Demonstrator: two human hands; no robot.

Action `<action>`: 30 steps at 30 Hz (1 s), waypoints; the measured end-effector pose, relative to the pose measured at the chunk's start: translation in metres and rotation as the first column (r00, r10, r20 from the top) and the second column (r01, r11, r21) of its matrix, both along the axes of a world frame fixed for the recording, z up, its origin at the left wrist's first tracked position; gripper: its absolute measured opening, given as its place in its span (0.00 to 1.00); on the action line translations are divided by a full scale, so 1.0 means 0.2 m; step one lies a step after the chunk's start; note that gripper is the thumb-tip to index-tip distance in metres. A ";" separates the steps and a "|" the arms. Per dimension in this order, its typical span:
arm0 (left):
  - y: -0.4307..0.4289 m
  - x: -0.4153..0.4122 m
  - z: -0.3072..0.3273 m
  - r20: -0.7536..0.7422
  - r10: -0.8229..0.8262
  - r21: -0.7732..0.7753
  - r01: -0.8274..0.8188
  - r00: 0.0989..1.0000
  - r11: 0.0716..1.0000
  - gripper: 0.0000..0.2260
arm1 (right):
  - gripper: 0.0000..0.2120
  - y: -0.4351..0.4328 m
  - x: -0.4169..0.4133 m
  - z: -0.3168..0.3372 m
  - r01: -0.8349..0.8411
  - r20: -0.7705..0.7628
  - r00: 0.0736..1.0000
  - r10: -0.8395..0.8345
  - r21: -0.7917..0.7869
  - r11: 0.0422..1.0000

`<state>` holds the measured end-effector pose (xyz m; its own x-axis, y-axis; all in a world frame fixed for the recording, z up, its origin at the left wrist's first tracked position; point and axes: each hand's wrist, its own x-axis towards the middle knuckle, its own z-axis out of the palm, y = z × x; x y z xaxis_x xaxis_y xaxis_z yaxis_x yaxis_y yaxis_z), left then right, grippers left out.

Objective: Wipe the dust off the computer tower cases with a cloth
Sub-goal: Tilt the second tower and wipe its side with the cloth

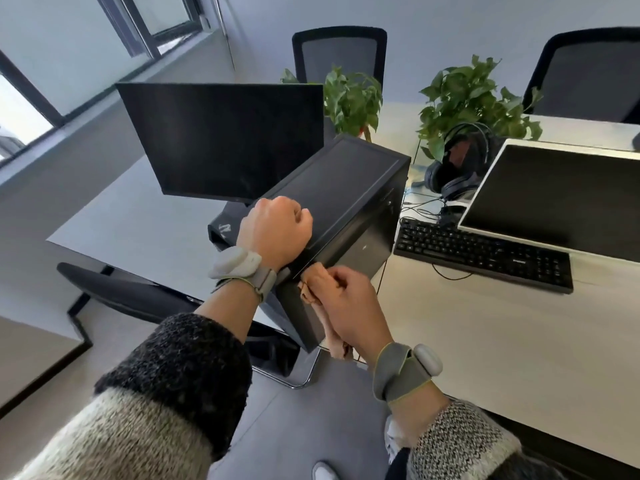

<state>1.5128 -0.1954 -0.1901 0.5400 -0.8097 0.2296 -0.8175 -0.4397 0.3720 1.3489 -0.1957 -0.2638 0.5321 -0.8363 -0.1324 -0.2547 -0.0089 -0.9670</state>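
Item under inspection: the black computer tower case (349,188). It stands between the two desks, directly in front of me, with its broad upper panel facing the camera and its near end towards my body. It appears tilted. I cannot tell what its base rests on.

The cloth (335,344), tan in colour, lies against the near end face of the case, just below the upper edge. One tail of it hangs down past the lower corner.

My right hand (349,313) is curled round the cloth, bunching it and pressing it against that end face. My left hand (277,230) is closed in a fist on the near left edge of the upper panel, gripping the case. Both wrists carry grey bands, the left band (242,268) and the right band (401,372).

Surroundings: a dark monitor (225,140) stands just behind the case on the grey desk (131,216). On the white desk (485,341) to the right are a black keyboard (485,254), a second monitor (561,199) and headphones (457,168). Two potted plants (474,95) stand beyond, and office chairs (339,53) behind them.
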 end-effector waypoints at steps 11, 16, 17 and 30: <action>0.01 -0.04 -0.03 0.070 0.142 0.016 -0.143 0.987 0.990 0.20 | 0.12 0.00 -0.01 -0.13 -0.113 0.044 0.993 0.107 0.178 0.977; 0.00 -0.06 -0.01 0.068 0.174 0.031 -0.176 0.982 0.984 0.20 | 0.26 -0.06 -0.02 -0.08 -0.263 -0.057 0.960 0.273 0.135 0.955; 0.00 -0.05 0.00 0.067 0.174 0.023 -0.176 0.982 0.984 0.20 | 0.25 -0.07 -0.01 -0.07 -0.284 -0.048 0.955 0.292 0.125 0.951; -0.04 -0.04 0.00 0.121 0.177 0.110 -0.191 0.977 0.975 0.17 | 0.21 -0.13 -0.01 -0.15 -0.310 -0.023 0.948 0.318 0.174 0.935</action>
<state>1.5047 -0.2028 -0.1897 0.6592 -0.7242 0.2026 -0.7513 -0.6225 0.2194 1.3471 -0.2219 -0.2939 0.7530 -0.5917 -0.2879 -0.3132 0.0626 -0.9476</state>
